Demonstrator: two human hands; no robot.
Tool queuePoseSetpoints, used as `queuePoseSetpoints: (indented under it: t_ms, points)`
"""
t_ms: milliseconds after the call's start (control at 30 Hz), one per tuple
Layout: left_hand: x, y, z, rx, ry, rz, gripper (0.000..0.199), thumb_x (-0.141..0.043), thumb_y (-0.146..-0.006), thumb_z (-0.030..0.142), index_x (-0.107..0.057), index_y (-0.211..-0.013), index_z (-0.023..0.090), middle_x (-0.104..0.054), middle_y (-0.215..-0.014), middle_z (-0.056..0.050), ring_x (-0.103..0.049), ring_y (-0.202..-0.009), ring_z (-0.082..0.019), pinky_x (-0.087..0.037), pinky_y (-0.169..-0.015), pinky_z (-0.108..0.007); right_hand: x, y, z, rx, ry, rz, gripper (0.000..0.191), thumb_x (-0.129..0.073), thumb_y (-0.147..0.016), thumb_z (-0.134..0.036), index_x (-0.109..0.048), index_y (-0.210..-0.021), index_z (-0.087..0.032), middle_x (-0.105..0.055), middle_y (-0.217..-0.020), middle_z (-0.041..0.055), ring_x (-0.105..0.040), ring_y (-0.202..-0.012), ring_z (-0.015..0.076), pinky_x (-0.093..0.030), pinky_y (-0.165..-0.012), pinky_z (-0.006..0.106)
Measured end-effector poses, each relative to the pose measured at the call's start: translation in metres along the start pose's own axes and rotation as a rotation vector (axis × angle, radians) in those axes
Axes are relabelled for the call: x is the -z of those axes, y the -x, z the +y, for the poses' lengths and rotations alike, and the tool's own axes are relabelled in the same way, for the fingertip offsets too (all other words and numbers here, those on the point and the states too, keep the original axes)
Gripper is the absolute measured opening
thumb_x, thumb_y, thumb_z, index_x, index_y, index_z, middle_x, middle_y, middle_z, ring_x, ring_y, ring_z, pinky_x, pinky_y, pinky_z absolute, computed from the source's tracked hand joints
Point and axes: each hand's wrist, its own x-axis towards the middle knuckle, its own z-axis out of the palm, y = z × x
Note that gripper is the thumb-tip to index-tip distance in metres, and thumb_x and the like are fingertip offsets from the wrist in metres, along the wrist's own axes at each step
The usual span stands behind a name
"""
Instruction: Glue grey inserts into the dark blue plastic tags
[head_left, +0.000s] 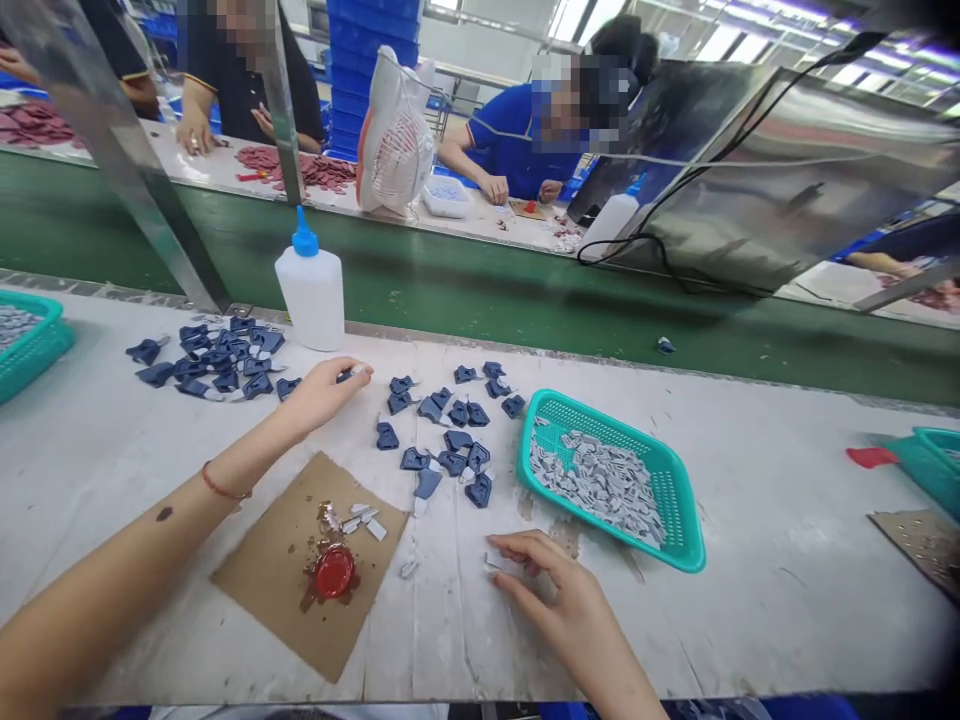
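Note:
My left hand (326,390) reaches over the table between two groups of dark blue plastic parts, its fingers closed on a small dark blue part with a pale grey tip (349,375). My right hand (555,585) pinches a small light grey piece (495,560) between thumb and fingers, just above the table. Left of it lies a square of brown cardboard (270,580) with a red round cap of wet liquid (334,572) and a few grey pieces (364,520). Dark blue parts (457,440) are scattered between my hands, and a denser pile (221,358) lies at the left.
A green basket (694,520) of grey pieces stands right of the scattered parts. A white bottle with a blue nozzle (311,300) stands at the back. Another green basket (37,375) sits far left. Beyond the green belt (465,295), co-workers (517,140) handle parts.

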Motion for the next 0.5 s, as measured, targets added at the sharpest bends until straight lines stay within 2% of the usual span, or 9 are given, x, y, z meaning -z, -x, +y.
queuePoseSetpoints:
  t_ms: [100, 167, 267, 333, 500]
  points:
    - [0.011, 0.032, 0.0, 0.1, 0.177, -0.065, 0.034, -0.048, -0.083, 0.037, -0.066, -0.101, 0.015, -0.07, -0.108, -0.013, -0.066, -0.084, -0.023, -0.05, -0.067, -0.033, -0.002, 0.004, -0.001, 0.039, 0.036, 0.036, 0.022, -0.057, -0.088, -0.035, -0.072, -0.1, -0.024, -0.069, -0.094, 0.0075, -0.064, -0.079, 0.0216, -0.054, -0.071, 0.035]
    - [0.016, 0.054, -0.003, 0.15, 0.327, -0.086, 0.031, -0.047, -0.083, 0.032, -0.064, -0.104, 0.016, -0.07, -0.109, -0.014, -0.067, -0.086, -0.022, -0.053, -0.073, -0.035, -0.006, 0.005, -0.001, 0.069, 0.061, 0.059, 0.024, -0.054, -0.09, -0.038, -0.072, -0.096, -0.023, -0.069, -0.094, 0.0087, -0.066, -0.081, 0.0224, -0.054, -0.07, 0.034]
    - [0.019, 0.086, -0.011, 0.292, 0.722, -0.124, 0.023, -0.054, -0.081, 0.023, -0.063, -0.101, 0.016, -0.072, -0.102, -0.014, -0.068, -0.093, -0.024, -0.053, -0.084, -0.038, -0.011, 0.004, 0.001, 0.117, 0.108, 0.093, 0.028, -0.052, -0.092, -0.043, -0.072, -0.091, -0.023, -0.069, -0.093, 0.0092, -0.067, -0.086, 0.0238, -0.055, -0.073, 0.034]
    - [0.019, 0.105, -0.017, 0.375, 0.956, -0.155, 0.021, -0.059, -0.08, 0.018, -0.064, -0.1, 0.015, -0.072, -0.099, -0.013, -0.068, -0.096, -0.025, -0.053, -0.087, -0.037, -0.012, 0.003, 0.003, 0.152, 0.152, 0.117, 0.03, -0.052, -0.092, -0.046, -0.072, -0.09, -0.023, -0.07, -0.091, 0.009, -0.068, -0.086, 0.0241, -0.055, -0.074, 0.035]
    - [0.017, 0.142, -0.035, 0.359, 1.133, -0.173, 0.029, -0.07, -0.081, 0.018, -0.065, -0.11, 0.02, -0.071, -0.107, -0.009, -0.067, -0.1, -0.023, -0.053, -0.089, -0.034, -0.011, 0.002, -0.002, 0.214, 0.248, 0.146, 0.03, -0.053, -0.09, -0.049, -0.069, -0.085, -0.024, -0.071, -0.087, 0.009, -0.068, -0.077, 0.0245, -0.055, -0.069, 0.035]
